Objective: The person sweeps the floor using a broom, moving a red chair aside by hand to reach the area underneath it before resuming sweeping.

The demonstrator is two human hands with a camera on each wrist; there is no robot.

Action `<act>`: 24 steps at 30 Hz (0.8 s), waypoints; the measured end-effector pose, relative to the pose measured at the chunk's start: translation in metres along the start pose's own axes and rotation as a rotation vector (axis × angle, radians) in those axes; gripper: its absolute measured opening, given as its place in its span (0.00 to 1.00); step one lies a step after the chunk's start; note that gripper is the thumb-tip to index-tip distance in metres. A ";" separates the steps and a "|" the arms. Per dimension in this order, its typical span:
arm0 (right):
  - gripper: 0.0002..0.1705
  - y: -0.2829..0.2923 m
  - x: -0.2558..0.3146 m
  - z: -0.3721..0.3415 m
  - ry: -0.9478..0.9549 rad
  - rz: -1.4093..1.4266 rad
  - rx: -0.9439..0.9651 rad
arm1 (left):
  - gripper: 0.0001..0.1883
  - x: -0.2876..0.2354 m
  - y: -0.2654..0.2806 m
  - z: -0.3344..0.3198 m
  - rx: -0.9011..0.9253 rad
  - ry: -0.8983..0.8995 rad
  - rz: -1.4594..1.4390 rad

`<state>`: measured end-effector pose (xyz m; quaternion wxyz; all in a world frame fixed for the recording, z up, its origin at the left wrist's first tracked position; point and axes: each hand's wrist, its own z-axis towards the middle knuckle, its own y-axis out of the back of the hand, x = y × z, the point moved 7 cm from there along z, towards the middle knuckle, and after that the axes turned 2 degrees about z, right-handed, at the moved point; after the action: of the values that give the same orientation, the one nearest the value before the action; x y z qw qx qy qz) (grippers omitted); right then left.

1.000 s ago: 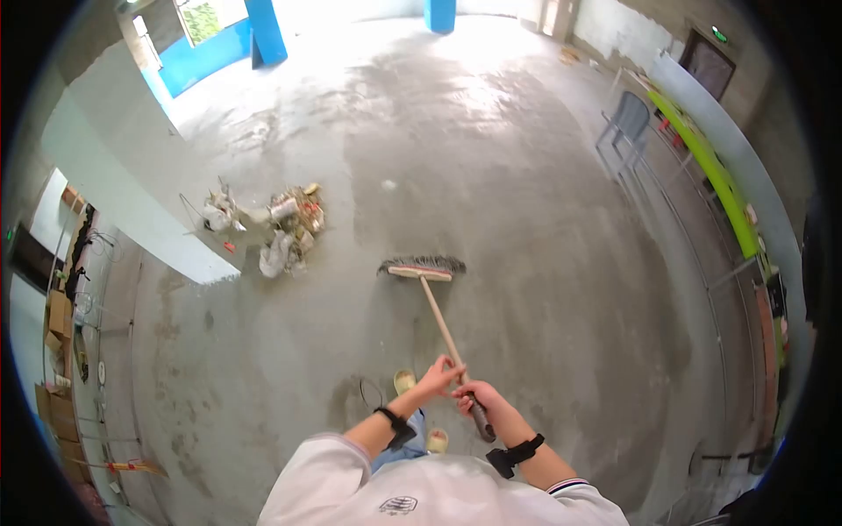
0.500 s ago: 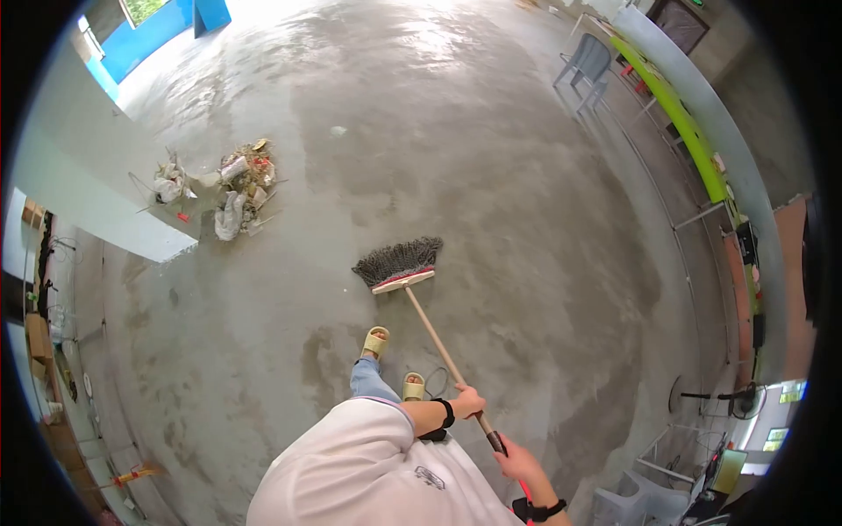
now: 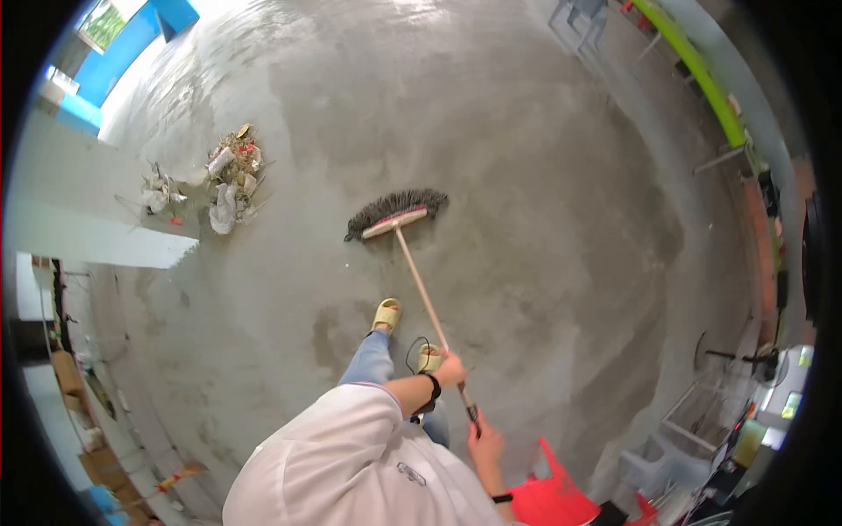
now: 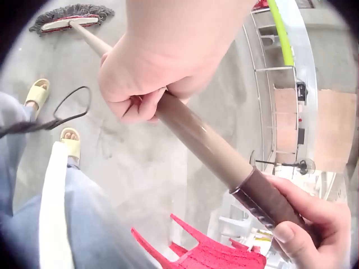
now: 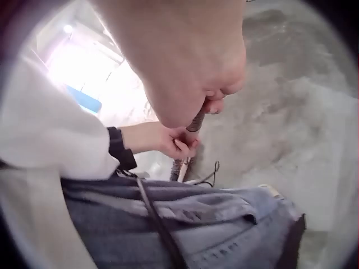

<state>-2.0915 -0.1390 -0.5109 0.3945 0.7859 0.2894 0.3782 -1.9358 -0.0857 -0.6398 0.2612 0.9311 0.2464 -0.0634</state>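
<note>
A mop [image 3: 399, 213] with a grey yarn fringe and a pale, red-edged bar lies with its head on the concrete floor. Its long wooden handle [image 3: 421, 285] slants back toward the person. Partway down the handle, my left hand [image 3: 451, 370] grips the wood with fingers curled round it. My right hand [image 3: 486, 444] holds the dark grip [image 4: 270, 202] at the handle's end; in the left wrist view its thumb lies along that grip. A stretch of bare wood shows between the two hands.
A heap of rubbish [image 3: 232, 180] lies ahead on the left, beside a white pillar [image 3: 96, 202]. A red chair [image 3: 553, 495] stands close by the right arm. Along the right wall runs a green-edged table [image 3: 697, 66]. The person's yellow slippers [image 3: 387, 314] are on the floor.
My left hand has slid up the handle, away from the right hand. The mop head has shifted leftward in view and its fringe has spread. A red chair has come into view.
</note>
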 end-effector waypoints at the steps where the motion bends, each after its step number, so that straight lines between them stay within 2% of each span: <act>1: 0.22 0.005 0.016 0.024 -0.028 0.027 0.011 | 0.28 0.031 -0.020 0.029 -0.190 0.252 -0.622; 2: 0.22 0.006 0.032 0.045 -0.029 0.058 0.021 | 0.31 0.064 -0.046 0.054 -0.402 0.511 -1.241; 5: 0.24 0.001 0.074 0.102 0.010 0.059 0.027 | 0.27 0.138 -0.009 0.002 -0.524 0.448 -1.258; 7: 0.26 -0.014 0.112 0.149 0.078 0.030 0.034 | 0.23 0.180 0.022 -0.028 -0.655 0.316 -0.875; 11: 0.31 -0.025 0.225 0.238 0.133 -0.017 0.085 | 0.21 0.281 0.023 -0.056 -0.766 0.318 -0.945; 13: 0.34 -0.032 0.283 0.273 0.155 -0.021 0.131 | 0.21 0.327 0.032 -0.095 -0.834 0.461 -0.994; 14: 0.36 -0.041 0.306 0.289 0.175 -0.026 0.158 | 0.21 0.345 0.029 -0.101 -0.844 0.467 -1.025; 16: 0.36 -0.051 0.347 0.313 0.196 -0.044 0.175 | 0.21 0.383 0.022 -0.112 -0.951 0.460 -1.276; 19: 0.37 -0.063 0.368 0.334 0.218 -0.044 0.182 | 0.21 0.410 0.027 -0.133 -0.910 0.511 -1.239; 20: 0.38 -0.063 0.366 0.333 0.229 -0.029 0.168 | 0.21 0.412 0.031 -0.137 -0.879 0.476 -1.237; 23: 0.39 -0.041 0.347 0.320 0.230 -0.022 0.201 | 0.20 0.395 0.042 -0.137 -0.778 0.446 -1.145; 24: 0.40 -0.030 0.339 0.312 0.206 -0.038 0.223 | 0.21 0.385 0.043 -0.121 -0.833 0.380 -1.171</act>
<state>-1.6549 0.0068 -0.5377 0.2800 0.7762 0.3835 0.4147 -1.5810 0.1089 -0.6114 0.4690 0.4663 0.7469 0.0684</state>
